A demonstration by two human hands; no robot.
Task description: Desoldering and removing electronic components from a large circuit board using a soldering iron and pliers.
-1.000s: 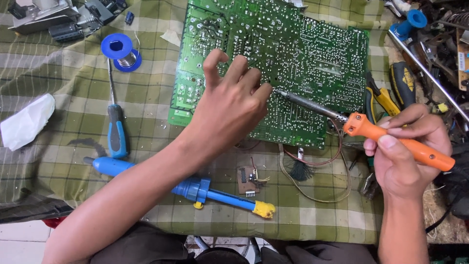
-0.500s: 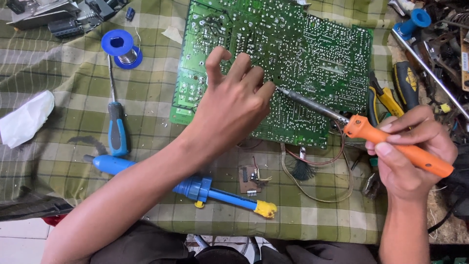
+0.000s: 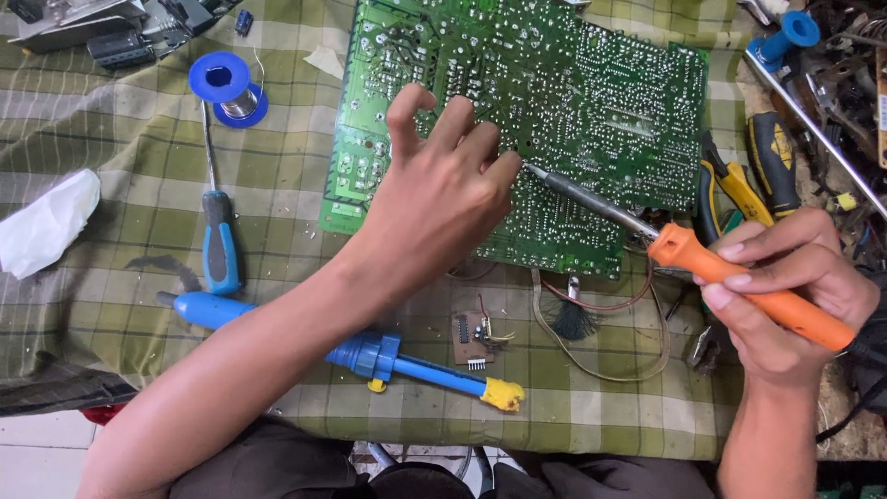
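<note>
Right hand [image 3: 785,296] grips orange soldering iron [image 3: 748,286] by handle, tip at left hand's [image 3: 439,199] fingertips [image 3: 504,166] on green circuit board [image 3: 591,102]. Blue desoldering pump [image 3: 370,351], blue screwdriver [image 3: 220,240], solder spool [image 3: 226,85] lie left of the grip

Blue screwdriver [image 3: 222,251], solder spool [image 3: 228,86] (blue), crumpled tissue [image 3: 44,226].

Cloth [image 3: 120,249] left open (screwdriver [image 3: 220,242], pump [image 3: 370,356] intrude); pliers [image 3: 730,189] crowd right.

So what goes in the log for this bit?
left hand: resting on green circuit board | right hand: holds orange soldering iron | tip: at left fingers
</note>
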